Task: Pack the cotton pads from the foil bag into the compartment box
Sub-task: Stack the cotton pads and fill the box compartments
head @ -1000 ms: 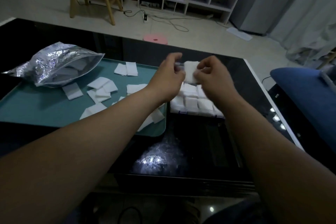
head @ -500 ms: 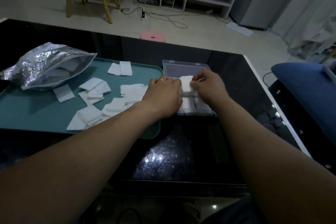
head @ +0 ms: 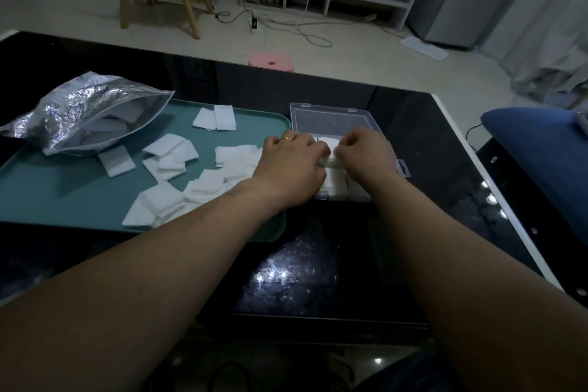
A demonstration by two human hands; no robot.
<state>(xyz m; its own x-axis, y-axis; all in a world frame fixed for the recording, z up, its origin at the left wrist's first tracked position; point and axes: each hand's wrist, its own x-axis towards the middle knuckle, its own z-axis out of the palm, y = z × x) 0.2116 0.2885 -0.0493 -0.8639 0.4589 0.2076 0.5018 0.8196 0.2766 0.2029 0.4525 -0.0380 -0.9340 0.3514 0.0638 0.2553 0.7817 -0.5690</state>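
- While tucking a cotton pad [head: 326, 142] into the compartment box [head: 322, 197], pinching it with left hand [head: 291, 165] and right hand [head: 362, 156], likely to seat it flat.
- Loose pads [head: 203, 183] close by on tray [head: 63, 197], likely for short reach.

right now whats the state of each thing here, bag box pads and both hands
foil bag: on its side on the teal tray, mouth open, pads inside
compartment box: lid open flat, near compartments filled
loose cotton pads: scattered on the tray, unpacked
held cotton pad: pinched over the box
left hand: fingers curled, pinching that pad
right hand: fingers curled, pinching it too
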